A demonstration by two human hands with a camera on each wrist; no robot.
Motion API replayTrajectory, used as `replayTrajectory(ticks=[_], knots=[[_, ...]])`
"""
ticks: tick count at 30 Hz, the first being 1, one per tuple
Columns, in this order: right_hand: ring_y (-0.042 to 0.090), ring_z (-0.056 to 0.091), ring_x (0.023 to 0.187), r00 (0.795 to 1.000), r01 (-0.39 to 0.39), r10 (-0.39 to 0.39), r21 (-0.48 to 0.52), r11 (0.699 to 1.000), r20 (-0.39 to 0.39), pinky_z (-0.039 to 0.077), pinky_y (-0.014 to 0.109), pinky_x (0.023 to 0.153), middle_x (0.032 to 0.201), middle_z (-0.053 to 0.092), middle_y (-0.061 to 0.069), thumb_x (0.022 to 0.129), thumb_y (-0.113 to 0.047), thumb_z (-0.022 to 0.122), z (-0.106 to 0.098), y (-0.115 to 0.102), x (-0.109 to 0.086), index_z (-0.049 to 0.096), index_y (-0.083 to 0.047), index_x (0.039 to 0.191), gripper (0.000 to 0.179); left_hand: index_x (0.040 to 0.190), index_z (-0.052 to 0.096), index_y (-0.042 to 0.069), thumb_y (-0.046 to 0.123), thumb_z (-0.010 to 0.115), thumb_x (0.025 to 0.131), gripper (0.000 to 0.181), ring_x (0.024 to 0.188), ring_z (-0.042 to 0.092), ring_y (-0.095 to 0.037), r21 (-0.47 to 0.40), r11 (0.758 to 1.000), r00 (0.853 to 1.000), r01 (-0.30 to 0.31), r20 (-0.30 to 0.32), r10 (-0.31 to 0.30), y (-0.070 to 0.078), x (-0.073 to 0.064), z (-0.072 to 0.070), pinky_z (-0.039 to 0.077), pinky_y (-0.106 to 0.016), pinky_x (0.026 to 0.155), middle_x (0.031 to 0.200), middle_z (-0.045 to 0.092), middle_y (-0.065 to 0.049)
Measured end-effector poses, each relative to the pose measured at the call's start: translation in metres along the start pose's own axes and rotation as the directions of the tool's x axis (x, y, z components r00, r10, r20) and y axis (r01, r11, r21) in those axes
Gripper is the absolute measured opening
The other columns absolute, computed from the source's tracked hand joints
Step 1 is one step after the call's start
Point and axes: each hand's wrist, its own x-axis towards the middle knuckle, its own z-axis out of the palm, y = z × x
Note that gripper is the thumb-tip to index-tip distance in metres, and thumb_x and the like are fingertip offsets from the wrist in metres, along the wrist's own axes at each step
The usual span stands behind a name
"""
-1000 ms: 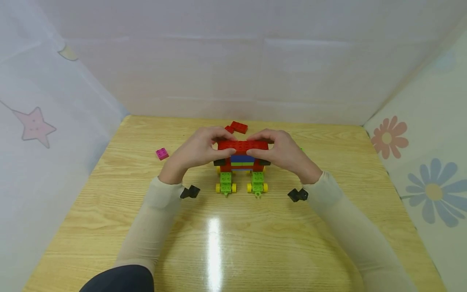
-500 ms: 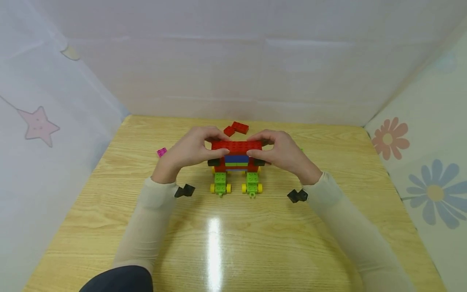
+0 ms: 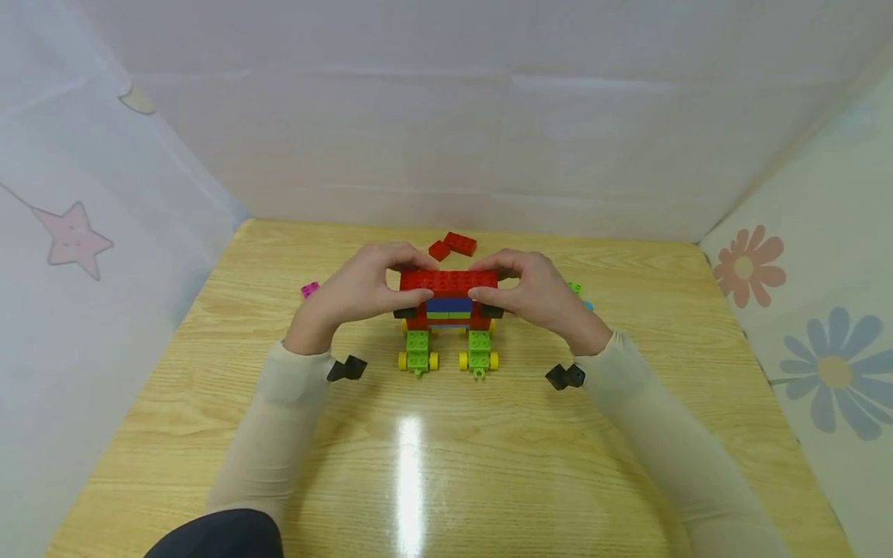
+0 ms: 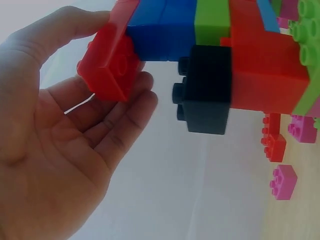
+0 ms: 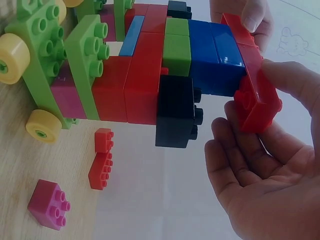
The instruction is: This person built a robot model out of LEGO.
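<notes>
A toy-brick model stands on the table, its wheeled green bases [image 3: 417,353] toward the person. Red bricks [image 3: 449,284] form its top row, over blue bricks [image 5: 215,50], and black bricks [image 4: 207,90] jut out at both sides. My left hand [image 3: 359,287] grips the left end of the top row, thumb on the near face and fingers behind. With its thumb in front and fingers at the back, my right hand [image 3: 533,294] holds the other end. In the right wrist view, the row's end brick overhangs the blue ones.
Two loose red bricks [image 3: 460,243] lie behind the model. A pink brick [image 3: 310,289] lies beyond the left forearm. Near the right wrist, a green piece [image 3: 574,287] and a light-blue piece [image 3: 589,305] partly show. Cloth-covered walls [image 3: 446,155] enclose the table's back and sides.
The model has shifted slightly left along with my left hand. My right hand has moved much less, so its thumb sits nearer the row's middle.
</notes>
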Motion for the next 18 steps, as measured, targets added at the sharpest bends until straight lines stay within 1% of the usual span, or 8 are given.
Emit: replayTrajectory(ticks=[4, 7, 10, 14, 18], knots=[[0.031, 0.068, 0.117, 1.0, -0.007, 0.007, -0.001, 1.0, 0.0, 0.066, 0.041, 0.072, 0.131, 0.076, 0.002, 0.1, -0.038, 0.086, 0.001, -0.001, 0.001, 0.08, -0.024, 0.132, 0.035, 0.134, 0.079, 0.015, 0.026, 0.085, 0.101, 0.035, 0.114, 0.07, -0.022, 0.011, 1.0, 0.999, -0.018, -0.026, 0.018, -0.002, -0.002, 0.002, 0.058, -0.047, 0.106, 0.13, 0.08, -0.003], [0.032, 0.068, 0.118, 1.0, -0.009, 0.009, 0.003, 1.0, 0.004, 0.065, 0.041, 0.073, 0.131, 0.076, 0.001, 0.1, -0.038, 0.086, 0.002, -0.003, 0.001, 0.08, -0.024, 0.133, 0.035, 0.134, 0.08, 0.014, 0.026, 0.086, 0.101, 0.035, 0.11, 0.069, -0.022, 0.013, 1.0, 0.999, -0.026, -0.044, 0.027, -0.003, -0.002, 0.005, 0.058, -0.044, 0.1, 0.129, 0.08, -0.003], [0.032, 0.067, 0.12, 1.0, -0.002, 0.002, 0.005, 1.0, 0.007, 0.063, 0.041, 0.073, 0.132, 0.076, 0.001, 0.1, -0.037, 0.086, 0.003, -0.004, 0.002, 0.081, -0.024, 0.133, 0.035, 0.133, 0.079, 0.013, 0.026, 0.086, 0.1, 0.035, 0.105, 0.067, -0.021, 0.002, 1.0, 0.998, -0.029, -0.049, 0.029, -0.002, -0.001, 0.007, 0.058, -0.043, 0.096, 0.126, 0.08, -0.003], [0.031, 0.067, 0.12, 1.0, 0.011, -0.011, 0.001, 1.0, 0.007, 0.061, 0.042, 0.074, 0.132, 0.076, 0.001, 0.101, -0.036, 0.086, 0.004, -0.004, 0.003, 0.081, -0.023, 0.132, 0.034, 0.132, 0.079, 0.013, 0.027, 0.086, 0.1, 0.035, 0.104, 0.067, -0.021, -0.004, 1.0, 0.999, -0.017, -0.047, 0.017, 0.0, 0.0, 0.01, 0.059, -0.044, 0.096, 0.125, 0.079, -0.003], [0.03, 0.068, 0.121, 1.0, 0.017, -0.017, 0.001, 1.0, 0.009, 0.059, 0.043, 0.082, 0.132, 0.076, 0.0, 0.101, -0.035, 0.086, 0.005, -0.004, 0.004, 0.081, -0.023, 0.132, 0.034, 0.132, 0.079, 0.014, 0.027, 0.086, 0.1, 0.035, 0.103, 0.067, -0.022, -0.004, 1.0, 0.999, -0.007, -0.05, 0.007, 0.0, -0.001, 0.01, 0.059, -0.047, 0.096, 0.125, 0.079, -0.003]])
